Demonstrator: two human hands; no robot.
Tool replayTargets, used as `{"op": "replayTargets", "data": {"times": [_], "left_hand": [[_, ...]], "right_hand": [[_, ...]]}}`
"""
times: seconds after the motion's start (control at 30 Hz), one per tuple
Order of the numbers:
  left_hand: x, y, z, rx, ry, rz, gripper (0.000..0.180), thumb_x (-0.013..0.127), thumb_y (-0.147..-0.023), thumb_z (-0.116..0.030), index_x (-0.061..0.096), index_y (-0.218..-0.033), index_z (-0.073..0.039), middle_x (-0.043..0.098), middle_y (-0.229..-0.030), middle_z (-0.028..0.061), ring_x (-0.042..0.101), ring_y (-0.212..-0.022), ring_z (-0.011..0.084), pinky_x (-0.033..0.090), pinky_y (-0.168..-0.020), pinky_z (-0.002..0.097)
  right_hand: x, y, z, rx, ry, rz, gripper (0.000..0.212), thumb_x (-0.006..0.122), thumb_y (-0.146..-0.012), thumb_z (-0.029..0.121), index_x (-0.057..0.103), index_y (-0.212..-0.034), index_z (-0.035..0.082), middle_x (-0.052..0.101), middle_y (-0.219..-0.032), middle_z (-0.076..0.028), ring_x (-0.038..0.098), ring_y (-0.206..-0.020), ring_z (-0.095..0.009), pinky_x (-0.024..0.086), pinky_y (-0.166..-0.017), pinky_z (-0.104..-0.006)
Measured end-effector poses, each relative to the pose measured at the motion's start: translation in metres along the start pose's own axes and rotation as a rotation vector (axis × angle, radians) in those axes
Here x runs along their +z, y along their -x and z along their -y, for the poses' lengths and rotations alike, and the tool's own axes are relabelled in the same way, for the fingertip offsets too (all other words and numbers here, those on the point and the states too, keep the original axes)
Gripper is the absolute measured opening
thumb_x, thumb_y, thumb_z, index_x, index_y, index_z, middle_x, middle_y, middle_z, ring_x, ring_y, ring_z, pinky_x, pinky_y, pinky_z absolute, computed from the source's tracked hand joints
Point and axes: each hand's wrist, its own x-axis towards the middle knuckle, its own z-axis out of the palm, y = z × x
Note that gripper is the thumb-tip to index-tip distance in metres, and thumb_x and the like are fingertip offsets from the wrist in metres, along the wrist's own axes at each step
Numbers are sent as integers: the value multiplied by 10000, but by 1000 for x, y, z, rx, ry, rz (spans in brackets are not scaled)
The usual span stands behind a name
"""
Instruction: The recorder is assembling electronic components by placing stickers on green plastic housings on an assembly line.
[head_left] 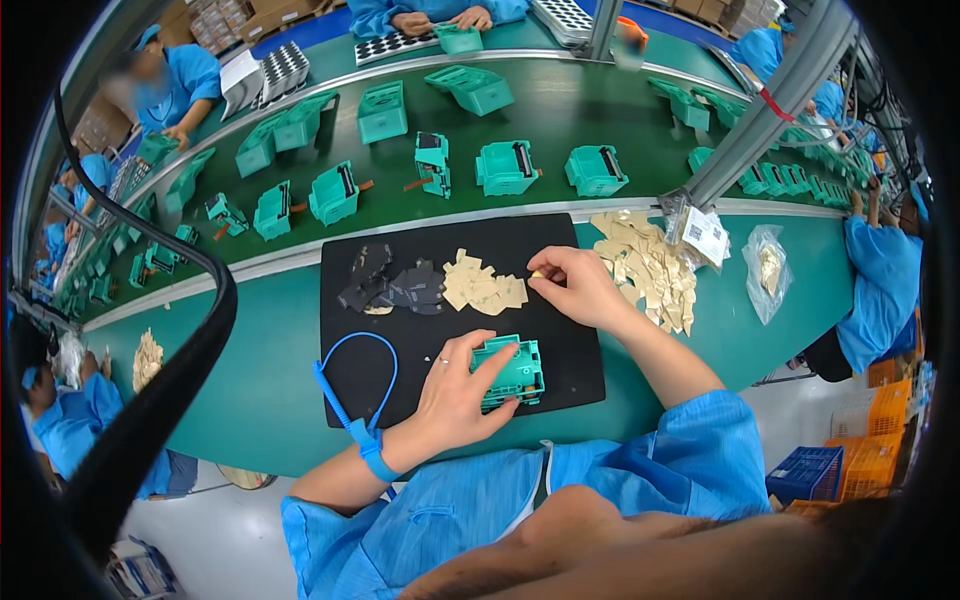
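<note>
OK, green housing (520, 372) sits lower centre on the black mat (575, 365); left hand (462, 385) spread over it, touching. Right hand (578, 288), mid-frame, pinches a small cream piece (537, 275) beside the mat's cream pile (480, 283). I'd brace the housing flat, hold the piece by its edge. Counts: one housing on mat, one piece pinched, one black pile (400, 285); belt housings (505, 170) too many to count.
</note>
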Motion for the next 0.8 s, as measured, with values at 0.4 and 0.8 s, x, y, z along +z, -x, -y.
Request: {"op": "replayTargets", "data": {"times": [0.4,0.8], "left_hand": [[-11,-1,12,-28,226,-143,534,732,-668,-222,568,-1126,-2,448,-1215,192,458,-1079,317,416,-863,391],[-11,-57,32,-290,618,-143,266,660,-782,6,606,-1042,21,610,-977,94,588,-849,138,481,-701,220]], "right_hand": [[17,-19,18,-137,482,207,243,749,-645,182,623,-807,51,547,-900,-58,509,-883,-249,448,-737,-365],[9,5,11,202,-600,141,83,621,-831,53,581,-794,-9,581,-716,6,512,-668,-57,435,-607,-228]]}}
